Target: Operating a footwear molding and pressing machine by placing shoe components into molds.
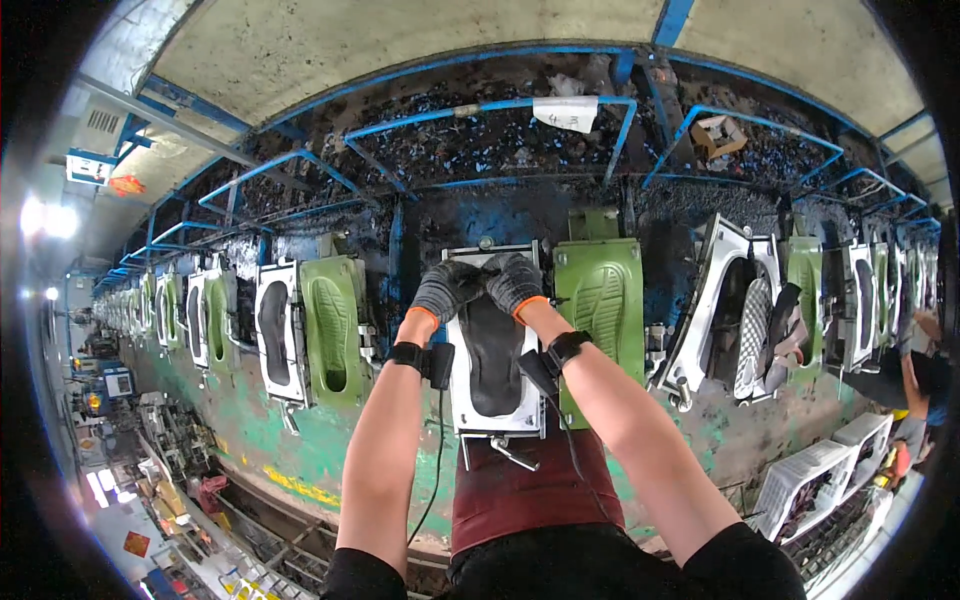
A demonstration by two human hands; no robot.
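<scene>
In front of me lies an open silver metal mould frame (461,392) with a black shoe sole (493,358) in its cavity. My left hand (446,290) and my right hand (516,283), in dark grey knitted gloves with orange cuffs, meet at the sole's far end. Their fingers are curled inward, and the gloves hide whatever is between them. Just right of my right hand stands a green mould half (600,300) with a ribbed sole shape. A small metal handle (515,455) sticks out at the mould's near edge.
A long row of moulds runs both ways, including a green one (333,325) at left. To the right, a tilted frame (708,300) holds a grey patterned sole (752,338). Blue rails (490,105) stand behind. White crates (812,480) and another person (915,385) are at right.
</scene>
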